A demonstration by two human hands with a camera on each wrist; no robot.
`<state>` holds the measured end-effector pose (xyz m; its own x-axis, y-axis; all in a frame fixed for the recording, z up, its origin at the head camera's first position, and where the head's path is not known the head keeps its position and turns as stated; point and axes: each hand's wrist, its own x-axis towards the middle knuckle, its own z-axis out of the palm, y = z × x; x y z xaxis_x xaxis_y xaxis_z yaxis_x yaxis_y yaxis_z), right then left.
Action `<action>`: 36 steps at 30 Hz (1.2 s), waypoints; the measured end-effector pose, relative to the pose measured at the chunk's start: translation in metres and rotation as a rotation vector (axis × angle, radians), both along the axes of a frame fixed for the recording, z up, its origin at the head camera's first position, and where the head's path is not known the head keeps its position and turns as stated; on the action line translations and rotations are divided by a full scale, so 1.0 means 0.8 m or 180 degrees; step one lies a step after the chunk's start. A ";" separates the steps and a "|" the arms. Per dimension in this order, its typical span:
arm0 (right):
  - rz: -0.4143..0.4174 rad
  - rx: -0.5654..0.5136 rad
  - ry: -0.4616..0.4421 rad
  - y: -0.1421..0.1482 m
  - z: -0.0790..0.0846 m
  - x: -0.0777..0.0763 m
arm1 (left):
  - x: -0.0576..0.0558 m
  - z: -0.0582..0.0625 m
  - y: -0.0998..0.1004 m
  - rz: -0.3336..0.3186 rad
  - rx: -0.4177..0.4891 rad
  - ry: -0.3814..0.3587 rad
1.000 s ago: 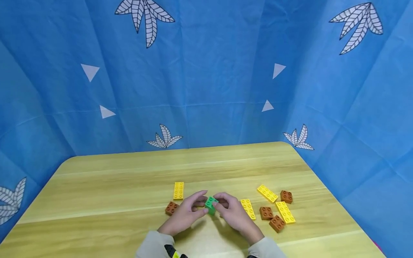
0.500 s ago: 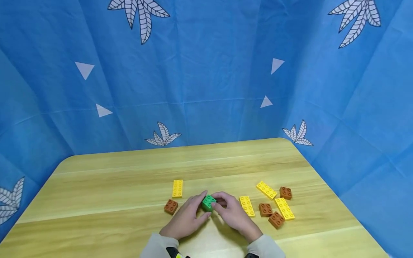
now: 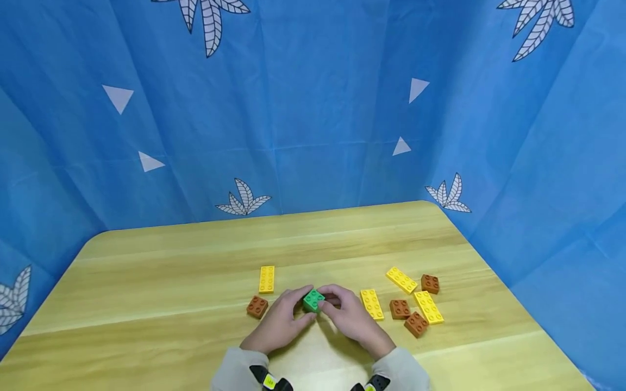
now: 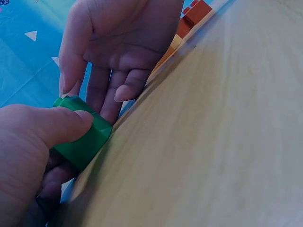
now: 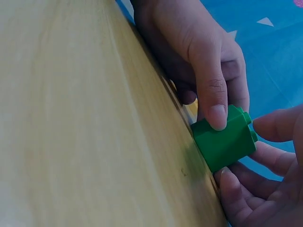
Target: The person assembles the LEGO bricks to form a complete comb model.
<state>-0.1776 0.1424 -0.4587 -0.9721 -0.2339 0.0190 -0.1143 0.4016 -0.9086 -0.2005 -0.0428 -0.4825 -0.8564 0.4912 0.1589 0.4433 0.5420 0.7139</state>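
A green toy building brick [image 3: 313, 300] with studs on top stands upright at the middle front of the table, between both hands. It looks tall; whether it is two stacked bricks I cannot tell. My left hand [image 3: 283, 321] pinches it from the left, its thumb [image 4: 71, 125] flat against the near side and its fingers behind. From the right, my right hand [image 3: 349, 315] holds the brick at its upper edge, thumb by the studs and index finger at the side. Its other fingers [image 4: 130, 85] curl loosely near the tabletop.
Left of the hands lie a yellow brick [image 3: 266, 279] and a brown brick [image 3: 257, 307]. To the right are a yellow brick [image 3: 371, 304], two further yellow ones [image 3: 402, 280], and three brown bricks [image 3: 400, 309]. Blue patterned cloth [image 3: 313, 108] hangs behind the wooden table [image 3: 171, 282].
The green brick has turned a little and stands lower, slightly to the left. The left hand has closed in around it and the right hand has followed. The head view has tilted down slightly.
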 end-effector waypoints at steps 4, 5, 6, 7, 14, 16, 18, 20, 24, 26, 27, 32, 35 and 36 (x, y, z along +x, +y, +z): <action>0.0002 -0.0045 -0.0015 0.001 0.002 0.000 | 0.000 0.003 0.000 0.0012 0.0017 -0.0044; -0.0001 -0.0054 -0.0033 0.001 0.002 0.001 | 0.000 0.003 0.000 0.0020 0.0014 -0.0059; -0.0003 -0.0062 -0.0050 0.001 0.002 0.001 | 0.001 0.004 0.000 0.0023 0.0014 -0.0078; -0.0004 -0.0071 -0.0055 0.001 0.002 0.001 | 0.001 0.004 0.000 0.0010 0.0029 -0.0089; -0.0017 -0.0115 -0.0088 0.002 0.002 0.003 | 0.001 0.004 0.000 -0.0071 0.0100 -0.0065; -0.0011 -0.0123 -0.0087 0.002 0.003 0.003 | 0.001 0.004 -0.001 -0.0085 0.0114 -0.0074; -0.0012 -0.0121 -0.0096 0.001 0.003 0.004 | 0.001 0.005 -0.001 -0.0094 0.0118 -0.0078; -0.0016 -0.0103 -0.0094 0.001 0.003 0.004 | 0.001 0.005 -0.001 -0.0098 0.0108 -0.0081; -0.0007 -0.0080 -0.0088 0.001 0.004 0.005 | 0.001 0.005 -0.001 -0.0061 0.0087 -0.0108; 0.0025 -0.0076 -0.0092 0.001 0.005 0.005 | 0.001 0.004 -0.001 -0.0016 0.0078 -0.0142; 0.0043 -0.0071 -0.0089 0.001 0.005 0.005 | 0.001 0.003 -0.002 -0.0002 0.0091 -0.0155; 0.0027 -0.0054 -0.0133 0.005 0.011 0.006 | -0.001 0.002 -0.002 0.0023 0.0147 -0.0176; -0.0032 -0.0042 -0.0140 0.009 0.016 0.009 | -0.002 0.002 0.000 0.0012 0.0178 -0.0217; -0.0046 -0.0046 -0.0138 0.011 0.017 0.010 | -0.002 0.002 0.000 0.0013 0.0186 -0.0238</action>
